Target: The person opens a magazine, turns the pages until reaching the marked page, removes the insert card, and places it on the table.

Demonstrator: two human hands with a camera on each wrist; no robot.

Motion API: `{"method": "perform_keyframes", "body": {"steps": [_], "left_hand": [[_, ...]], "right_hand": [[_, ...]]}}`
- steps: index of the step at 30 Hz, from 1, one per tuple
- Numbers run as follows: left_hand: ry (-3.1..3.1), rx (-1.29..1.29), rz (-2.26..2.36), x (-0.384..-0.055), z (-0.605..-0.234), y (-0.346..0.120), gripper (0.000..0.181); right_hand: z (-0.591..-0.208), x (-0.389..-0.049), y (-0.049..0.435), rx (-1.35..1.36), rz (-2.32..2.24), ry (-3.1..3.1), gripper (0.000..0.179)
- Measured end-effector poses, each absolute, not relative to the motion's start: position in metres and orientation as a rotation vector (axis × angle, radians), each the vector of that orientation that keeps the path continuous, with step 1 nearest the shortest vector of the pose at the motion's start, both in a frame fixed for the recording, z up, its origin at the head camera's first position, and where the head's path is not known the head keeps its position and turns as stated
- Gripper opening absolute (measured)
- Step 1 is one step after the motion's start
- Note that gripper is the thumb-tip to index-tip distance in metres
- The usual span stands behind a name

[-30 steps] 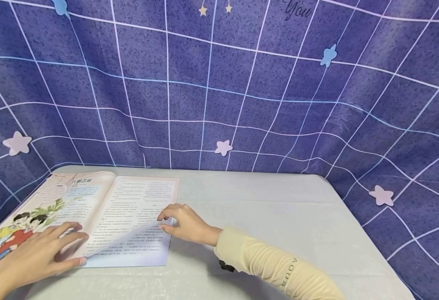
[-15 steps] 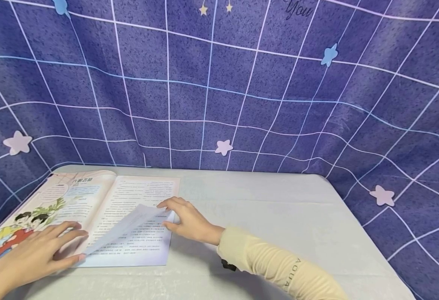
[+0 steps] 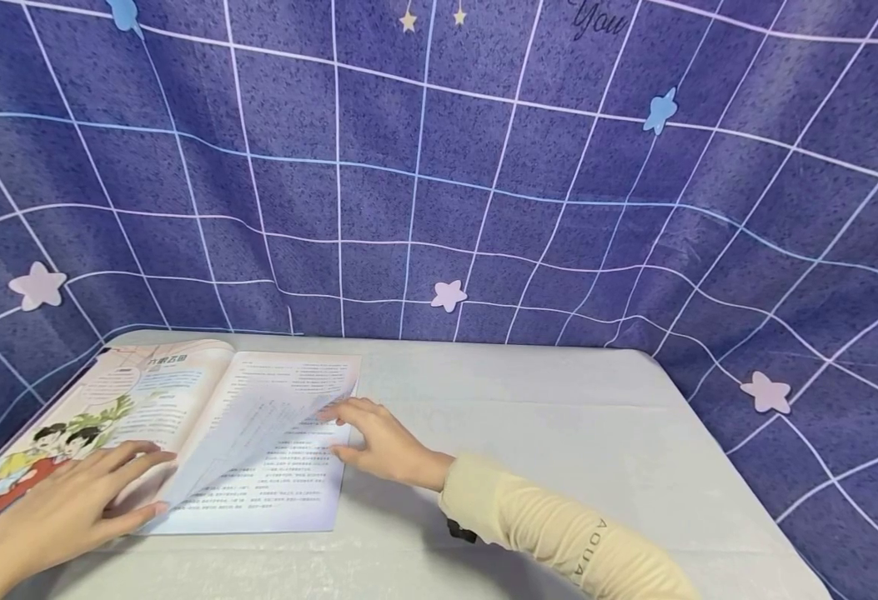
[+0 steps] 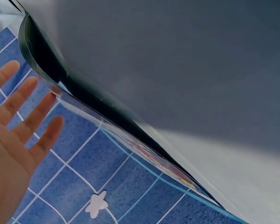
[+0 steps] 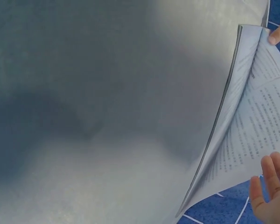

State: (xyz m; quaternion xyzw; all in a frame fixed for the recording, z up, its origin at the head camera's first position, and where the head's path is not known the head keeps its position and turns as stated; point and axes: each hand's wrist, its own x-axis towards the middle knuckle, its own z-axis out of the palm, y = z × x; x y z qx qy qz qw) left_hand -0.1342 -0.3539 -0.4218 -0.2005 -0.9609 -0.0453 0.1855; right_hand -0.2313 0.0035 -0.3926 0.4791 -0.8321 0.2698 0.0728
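In the frame's lower left, an open, multicoloured paper magazine lay under a loose left hand; the right hand, not pinching, touched its lifted white printed page, apparently mid-turn and wanting a leftward sweep.

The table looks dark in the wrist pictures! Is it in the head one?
Head view: no, the table looks pale and bright, with a soft shadow beneath the right sleeve; left wrist view: grey shade covers most of it; right wrist view: a darker shadow at left.

Cream sleeve, dark lettering, black wristpiece
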Motion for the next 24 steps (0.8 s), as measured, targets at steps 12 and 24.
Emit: {"method": "perform_keyframes", "body": {"steps": [12,24], "left_hand": [[-2.619,-0.579,-0.156,-0.1342,-0.4191,-0.3554,0.081],[-2.53,-0.566,-0.081,-0.1356,-0.4179,-0.3583,0.094]], "right_hand": [[-0.3984,-0.2284,0.0048,1.518,0.686,-2.635,0.036],[-0.4024,-0.2261,0.0039,1.572,0.538,-2.7,0.036]]}}
